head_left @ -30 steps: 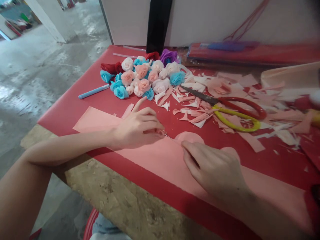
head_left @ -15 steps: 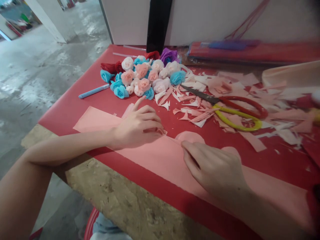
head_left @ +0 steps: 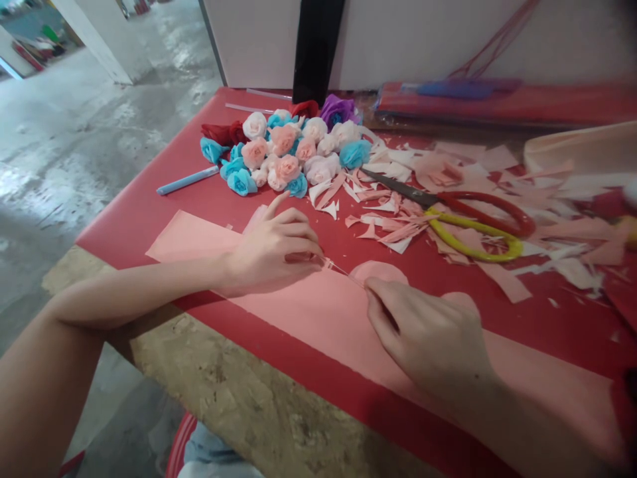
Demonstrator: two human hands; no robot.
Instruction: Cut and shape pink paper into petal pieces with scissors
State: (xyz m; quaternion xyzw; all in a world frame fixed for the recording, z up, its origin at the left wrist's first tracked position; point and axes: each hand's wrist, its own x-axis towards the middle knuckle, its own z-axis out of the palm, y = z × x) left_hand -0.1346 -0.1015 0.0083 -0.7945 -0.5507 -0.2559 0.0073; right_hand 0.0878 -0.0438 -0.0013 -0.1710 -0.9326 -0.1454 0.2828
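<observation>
A thin pale strand (head_left: 341,269), thread or wire, stretches between my two hands above a long pink crepe paper strip (head_left: 293,318). My left hand (head_left: 276,242) pinches its left end near a small pale bit of paper, with the forefinger raised; the fingertips are partly hidden. My right hand (head_left: 423,325) is closed on the other end, thumb against forefinger. Beside it, rounded pink paper pieces (head_left: 381,272) lie at the strip's far edge. The strip runs under both hands and forearms.
A heap of paper roses (head_left: 286,169) in pink, white, blue, red and purple sits at the back. Scissors (head_left: 478,229) with red and yellow handles lie on paper scraps (head_left: 383,229). A blue pen (head_left: 186,180) rests at left on the red table cover (head_left: 134,206).
The strand between my hands shows a little more, with a pale bit visible beside the left fingertips. My right hand has shifted very slightly right; the rest looks the same.
</observation>
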